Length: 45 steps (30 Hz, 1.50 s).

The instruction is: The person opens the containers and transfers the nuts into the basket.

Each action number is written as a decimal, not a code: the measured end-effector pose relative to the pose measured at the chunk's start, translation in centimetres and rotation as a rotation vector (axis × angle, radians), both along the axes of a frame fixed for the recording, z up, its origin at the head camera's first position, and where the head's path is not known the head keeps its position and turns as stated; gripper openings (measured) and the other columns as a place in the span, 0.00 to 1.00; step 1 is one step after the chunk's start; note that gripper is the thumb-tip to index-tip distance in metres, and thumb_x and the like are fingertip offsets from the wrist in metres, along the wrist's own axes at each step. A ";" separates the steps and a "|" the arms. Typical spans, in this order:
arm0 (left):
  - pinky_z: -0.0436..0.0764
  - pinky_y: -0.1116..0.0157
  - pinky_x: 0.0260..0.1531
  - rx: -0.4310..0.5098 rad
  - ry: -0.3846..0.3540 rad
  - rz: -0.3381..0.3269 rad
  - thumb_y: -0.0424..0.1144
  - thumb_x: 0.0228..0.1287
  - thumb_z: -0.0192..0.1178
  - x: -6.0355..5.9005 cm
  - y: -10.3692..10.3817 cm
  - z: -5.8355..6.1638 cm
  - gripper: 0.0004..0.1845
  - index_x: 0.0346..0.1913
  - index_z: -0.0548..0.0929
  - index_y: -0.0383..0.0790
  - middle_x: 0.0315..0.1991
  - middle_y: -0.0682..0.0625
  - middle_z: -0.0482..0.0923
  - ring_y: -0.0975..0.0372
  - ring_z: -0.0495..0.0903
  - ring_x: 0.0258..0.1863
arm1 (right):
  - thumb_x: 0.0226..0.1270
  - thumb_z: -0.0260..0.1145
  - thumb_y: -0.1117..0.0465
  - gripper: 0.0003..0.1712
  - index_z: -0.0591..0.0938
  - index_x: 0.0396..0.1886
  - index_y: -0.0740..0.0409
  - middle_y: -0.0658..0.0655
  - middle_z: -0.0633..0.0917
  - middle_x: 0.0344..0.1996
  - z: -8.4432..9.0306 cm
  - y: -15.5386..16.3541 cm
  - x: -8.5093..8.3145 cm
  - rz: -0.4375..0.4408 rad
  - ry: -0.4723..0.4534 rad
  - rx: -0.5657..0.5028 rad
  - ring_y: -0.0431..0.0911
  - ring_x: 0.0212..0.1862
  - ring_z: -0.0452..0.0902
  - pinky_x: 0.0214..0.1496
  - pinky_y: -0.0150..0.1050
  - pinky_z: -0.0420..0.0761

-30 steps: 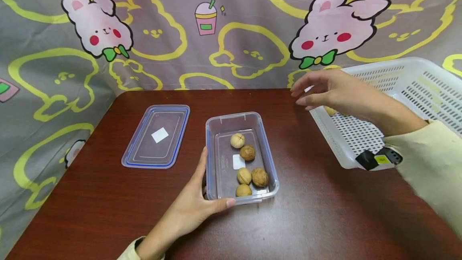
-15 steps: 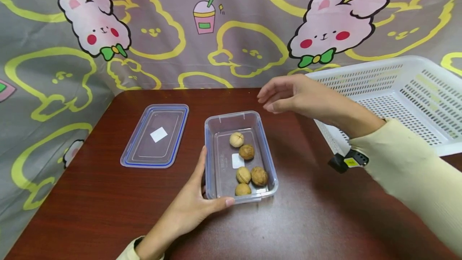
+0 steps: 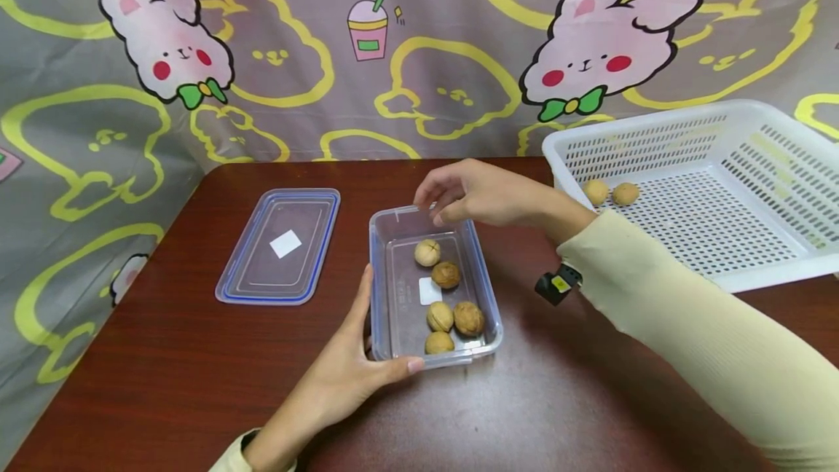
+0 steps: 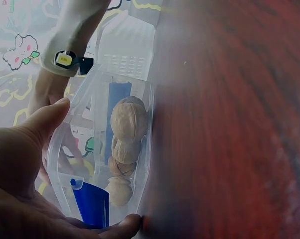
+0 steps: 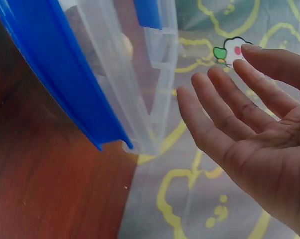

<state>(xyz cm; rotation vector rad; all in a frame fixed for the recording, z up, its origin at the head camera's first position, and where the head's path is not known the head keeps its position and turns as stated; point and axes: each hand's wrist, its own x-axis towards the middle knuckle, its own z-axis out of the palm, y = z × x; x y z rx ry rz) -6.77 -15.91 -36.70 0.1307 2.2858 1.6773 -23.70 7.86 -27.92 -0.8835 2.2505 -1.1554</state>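
A clear plastic food container (image 3: 382, 290) with several walnuts (image 3: 446, 275) inside sits on the table. My left hand (image 3: 341, 366) grips its near left corner, thumb along the near wall and fingers along the left side. The left wrist view shows the walnuts (image 4: 128, 119) through the clear wall, between thumb and fingers. Over the far right corner of the container hovers my right hand (image 3: 488, 191), fingers loosely bent. From the right wrist, that hand (image 5: 254, 119) shows a bare palm with spread fingers, beside the container's blue clip (image 5: 55, 64).
The container's lid (image 3: 278, 246), with a blue seal and white label, lies flat at the left. A white perforated basket (image 3: 741, 111) stands at the right, holding two walnuts (image 3: 625, 194) in its left corner. A patterned cloth (image 3: 295, 35) hangs behind the table (image 3: 164, 384).
My right hand has moved left from the basket's near left edge to above the container, uncovering the two walnuts in the basket. My left hand keeps its grip on the container.
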 end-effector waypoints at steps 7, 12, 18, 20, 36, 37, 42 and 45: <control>0.84 0.61 0.57 0.025 -0.003 -0.010 0.41 0.57 0.80 -0.1 0.0 -0.1 0.71 0.85 0.31 0.64 0.85 0.40 0.46 0.48 0.79 0.65 | 0.70 0.63 0.73 0.18 0.82 0.59 0.65 0.65 0.85 0.53 -1.6 -1.1 -0.4 0.003 -0.105 -0.005 0.53 0.56 0.83 0.54 0.48 0.87; 0.85 0.61 0.55 0.023 -0.015 0.000 0.41 0.56 0.81 0.0 0.0 0.0 0.72 0.85 0.31 0.65 0.85 0.39 0.46 0.49 0.81 0.62 | 0.71 0.62 0.73 0.19 0.81 0.60 0.65 0.66 0.84 0.56 -1.7 -1.9 -0.3 -0.005 -0.113 0.043 0.52 0.55 0.82 0.54 0.50 0.86; 0.85 0.61 0.55 0.010 -0.023 0.007 0.41 0.56 0.81 0.0 -0.1 0.1 0.72 0.85 0.31 0.66 0.86 0.40 0.44 0.49 0.81 0.61 | 0.68 0.62 0.73 0.21 0.81 0.60 0.66 0.66 0.84 0.54 -2.5 -2.9 -0.3 -0.003 -0.114 0.089 0.49 0.50 0.80 0.51 0.49 0.86; 0.85 0.59 0.56 0.005 -0.023 0.009 0.42 0.56 0.81 0.0 -0.1 0.0 0.72 0.85 0.31 0.66 0.86 0.40 0.44 0.49 0.81 0.62 | 0.67 0.62 0.74 0.20 0.81 0.59 0.67 0.67 0.84 0.53 -2.9 -3.1 -0.3 -0.009 -0.126 0.090 0.48 0.49 0.80 0.50 0.50 0.85; 0.82 0.53 0.61 -0.060 0.005 0.006 0.45 0.56 0.81 -0.1 -0.1 0.1 0.72 0.85 0.31 0.64 0.85 0.39 0.45 0.49 0.79 0.64 | 0.66 0.64 0.77 0.22 0.80 0.59 0.67 0.64 0.83 0.55 -4.8 -4.3 -0.5 -0.021 -0.196 0.091 0.51 0.55 0.79 0.51 0.44 0.86; 0.83 0.53 0.61 -0.056 0.005 0.004 0.44 0.56 0.81 0.0 -0.1 0.1 0.72 0.85 0.31 0.64 0.85 0.38 0.45 0.49 0.80 0.63 | 0.65 0.64 0.77 0.22 0.80 0.59 0.67 0.63 0.83 0.54 -4.9 -4.4 -0.5 -0.020 -0.203 0.090 0.51 0.55 0.79 0.51 0.43 0.86; 0.83 0.57 0.59 -0.036 -0.001 -0.002 0.43 0.57 0.80 0.0 -0.1 0.1 0.71 0.85 0.30 0.63 0.85 0.39 0.46 0.49 0.80 0.63 | 0.64 0.66 0.77 0.21 0.81 0.58 0.67 0.61 0.83 0.53 -5.1 -4.7 -0.2 -0.009 -0.198 0.093 0.50 0.54 0.79 0.51 0.42 0.87; 0.83 0.57 0.59 -0.035 -0.004 -0.002 0.44 0.57 0.80 0.0 -0.1 0.2 0.71 0.85 0.30 0.63 0.85 0.39 0.46 0.49 0.80 0.64 | 0.64 0.66 0.78 0.21 0.81 0.57 0.68 0.61 0.83 0.52 -5.1 -5.0 0.0 -0.006 -0.195 0.084 0.50 0.53 0.80 0.51 0.42 0.88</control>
